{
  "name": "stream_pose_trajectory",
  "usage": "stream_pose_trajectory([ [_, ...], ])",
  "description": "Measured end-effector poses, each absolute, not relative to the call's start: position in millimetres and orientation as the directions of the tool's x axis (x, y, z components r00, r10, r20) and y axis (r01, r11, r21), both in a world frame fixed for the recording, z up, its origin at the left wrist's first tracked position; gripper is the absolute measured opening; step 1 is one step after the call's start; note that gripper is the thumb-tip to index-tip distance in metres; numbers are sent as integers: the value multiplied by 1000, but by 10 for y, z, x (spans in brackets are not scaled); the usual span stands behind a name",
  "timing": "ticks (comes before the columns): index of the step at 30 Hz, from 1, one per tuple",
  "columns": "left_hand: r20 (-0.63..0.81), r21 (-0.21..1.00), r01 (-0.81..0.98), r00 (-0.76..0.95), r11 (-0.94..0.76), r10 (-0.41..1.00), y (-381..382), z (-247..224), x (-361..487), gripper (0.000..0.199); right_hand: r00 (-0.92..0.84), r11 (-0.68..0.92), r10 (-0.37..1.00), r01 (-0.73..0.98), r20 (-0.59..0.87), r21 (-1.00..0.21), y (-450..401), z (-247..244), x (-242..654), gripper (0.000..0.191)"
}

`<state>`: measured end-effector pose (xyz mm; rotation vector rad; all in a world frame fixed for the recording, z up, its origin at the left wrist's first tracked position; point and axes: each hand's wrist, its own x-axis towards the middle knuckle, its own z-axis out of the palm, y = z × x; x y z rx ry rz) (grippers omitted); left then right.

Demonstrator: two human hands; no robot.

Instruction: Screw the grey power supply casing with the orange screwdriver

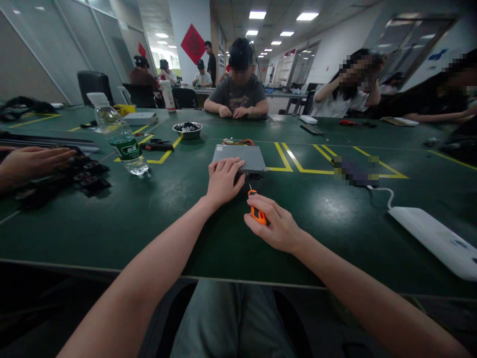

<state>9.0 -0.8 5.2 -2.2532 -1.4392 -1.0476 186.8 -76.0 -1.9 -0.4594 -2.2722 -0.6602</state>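
A grey metal power supply unit (238,154) lies flat on the green table in front of me, with its socket side towards me and coloured wires (238,142) at its far end. My left hand (225,181) holds its near left corner, fingers over the top and thumb by the front face. In my right hand (274,221) is an orange and black screwdriver (258,214), gripped by the handle. Its thin shaft points up at the unit's front face; I cannot tell whether the tip touches.
A water bottle (126,141) and a metal bowl (187,130) of small parts stand on the left. Another person's hand (33,161) is over black parts (87,176). To the right, a cable (389,194) meets a white power bank (432,238). A person (238,89) sits opposite.
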Motion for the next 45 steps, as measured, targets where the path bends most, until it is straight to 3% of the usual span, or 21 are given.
stream_pose_trajectory([
  [3,695,150,870,245,-469,676,-5,51,90,32,-638,831,130,488,759,268,-767,6,1857,22],
  [10,700,144,869,249,-473,670,-8,51,85,32,-667,790,87,499,740,357,-780,21,1858,19],
  [17,699,137,873,249,-467,671,-9,53,85,32,-607,769,140,565,782,300,-775,-2,1854,21],
  [22,713,122,870,258,-478,652,-5,49,82,32,-648,757,101,543,755,365,-772,-6,1857,22],
  [27,718,121,871,254,-476,648,3,44,84,31,-619,777,97,536,779,329,-772,22,1836,24],
  [33,725,117,871,254,-478,640,7,43,86,31,-663,738,55,531,746,417,-787,42,1841,20],
  [40,718,124,869,255,-480,647,5,43,84,31,-608,772,118,554,785,312,-778,4,1845,26],
  [45,728,130,861,254,-492,636,2,43,80,31,-641,777,96,526,762,345,-773,7,1858,24],
])
